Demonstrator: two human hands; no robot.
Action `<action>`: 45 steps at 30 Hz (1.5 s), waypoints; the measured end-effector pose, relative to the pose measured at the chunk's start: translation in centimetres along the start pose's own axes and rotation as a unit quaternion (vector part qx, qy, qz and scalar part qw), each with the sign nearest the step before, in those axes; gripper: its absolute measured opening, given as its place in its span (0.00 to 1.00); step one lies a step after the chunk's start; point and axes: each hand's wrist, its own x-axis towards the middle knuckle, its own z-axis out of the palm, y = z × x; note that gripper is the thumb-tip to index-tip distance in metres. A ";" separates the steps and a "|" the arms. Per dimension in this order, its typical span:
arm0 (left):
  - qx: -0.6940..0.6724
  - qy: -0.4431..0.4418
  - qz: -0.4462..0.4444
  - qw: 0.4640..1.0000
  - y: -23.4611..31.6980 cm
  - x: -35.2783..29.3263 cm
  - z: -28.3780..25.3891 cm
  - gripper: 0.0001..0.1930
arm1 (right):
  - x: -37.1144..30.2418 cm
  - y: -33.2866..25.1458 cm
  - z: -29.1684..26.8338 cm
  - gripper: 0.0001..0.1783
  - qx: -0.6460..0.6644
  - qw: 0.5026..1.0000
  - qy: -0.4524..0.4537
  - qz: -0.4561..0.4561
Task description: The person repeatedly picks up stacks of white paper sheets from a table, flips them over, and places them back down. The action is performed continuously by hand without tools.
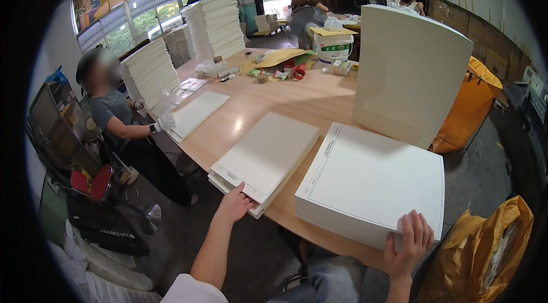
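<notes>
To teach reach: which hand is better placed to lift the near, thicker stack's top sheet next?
Probably the right hand, touching the near edge of the thicker stack; the left hand touches the thinner stack.

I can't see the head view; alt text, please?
A person's left hand touches the near edge of a low stack of white sheets; the right hand touches a taller white stack beside it. Left of the table stands a gloved co-worker.
</notes>
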 end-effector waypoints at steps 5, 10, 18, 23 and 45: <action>0.175 0.163 0.387 0.890 -2.9 -7.3 5.3 0.19 | -2.8 5.3 -1.3 0.13 0.319 0.909 0.126 0.235; 0.189 -0.227 0.391 0.871 -4.0 -12.8 20.8 0.14 | -4.5 10.2 0.8 0.11 0.442 0.783 0.065 0.433; 0.462 -0.469 0.493 0.569 -8.3 -8.8 32.5 0.12 | -2.6 10.7 -2.8 0.21 0.272 0.884 -0.089 0.370; 0.435 -0.482 0.448 0.614 -8.9 -8.5 32.4 0.12 | 3.3 9.4 -7.2 0.23 0.241 0.879 -0.190 0.366; 0.398 -0.545 0.308 0.671 -7.5 -9.5 32.9 0.32 | 7.5 5.0 -4.9 0.20 0.630 0.649 0.057 0.423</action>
